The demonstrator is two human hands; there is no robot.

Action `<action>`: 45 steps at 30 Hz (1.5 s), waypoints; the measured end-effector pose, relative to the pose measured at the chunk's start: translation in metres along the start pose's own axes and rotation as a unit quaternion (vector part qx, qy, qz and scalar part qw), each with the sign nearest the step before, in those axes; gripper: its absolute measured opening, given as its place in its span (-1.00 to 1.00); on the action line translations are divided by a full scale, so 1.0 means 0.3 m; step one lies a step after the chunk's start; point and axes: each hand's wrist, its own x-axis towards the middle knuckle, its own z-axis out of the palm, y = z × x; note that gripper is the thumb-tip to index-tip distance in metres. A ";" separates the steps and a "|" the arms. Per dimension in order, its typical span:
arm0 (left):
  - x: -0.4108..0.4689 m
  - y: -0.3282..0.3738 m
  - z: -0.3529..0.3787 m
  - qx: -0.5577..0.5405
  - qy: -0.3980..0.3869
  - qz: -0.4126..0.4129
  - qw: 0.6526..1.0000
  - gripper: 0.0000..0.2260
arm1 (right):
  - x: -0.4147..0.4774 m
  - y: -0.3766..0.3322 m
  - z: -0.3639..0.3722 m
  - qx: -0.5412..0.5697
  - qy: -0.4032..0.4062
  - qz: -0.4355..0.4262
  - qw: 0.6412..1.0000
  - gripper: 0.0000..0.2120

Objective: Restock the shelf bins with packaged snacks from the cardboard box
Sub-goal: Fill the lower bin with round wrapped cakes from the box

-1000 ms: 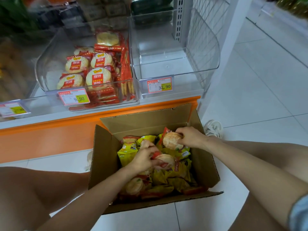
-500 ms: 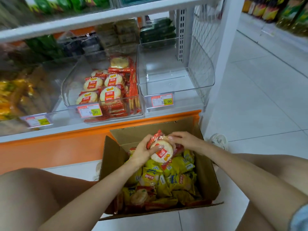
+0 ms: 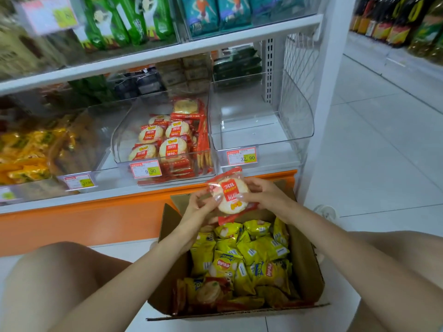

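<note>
While the left hand (image 3: 203, 207) is pinching the near-left edge of a red-and-white rice cracker packet (image 3: 230, 195), thumb lying across its front, the right hand (image 3: 261, 197) is curling round the packet's right side, so both are sharing the hold. Whether a second packet is sitting behind the first, I cannot tell. The packet is hovering face-up over the far end of the cardboard box (image 3: 309, 267), just near of the orange shelf edge (image 3: 107, 207), and clear of the yellow chip bags (image 3: 239, 255) filling the box below.

Matching packets are lying in the clear middle bin (image 3: 121, 140), directly beyond and slightly left, above the 9.90 price tag (image 3: 145, 169), so that is probably where this one is heading. To do it well, the person should be lifting high enough to clear the bin's front wall, turning the label to face the same way as its neighbours, and laying it flat on the left of the stack where room is showing. The crackers are likely brittle, so a light edge grip is suiting them better than a squeeze.
</note>
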 end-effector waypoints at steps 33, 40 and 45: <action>0.436 0.497 -0.318 0.335 0.265 0.314 0.848 -0.78 | 0.218 -0.038 0.223 -0.159 0.002 -0.083 0.984 -0.84; 0.058 0.103 -0.214 0.338 0.103 0.392 0.849 -0.79 | 0.196 0.090 0.279 -0.137 0.007 -0.056 0.989 -0.84; 0.028 -0.156 -0.223 0.377 0.015 0.227 0.898 -0.77 | 0.185 0.250 0.329 -0.197 -0.025 -0.020 0.980 -0.73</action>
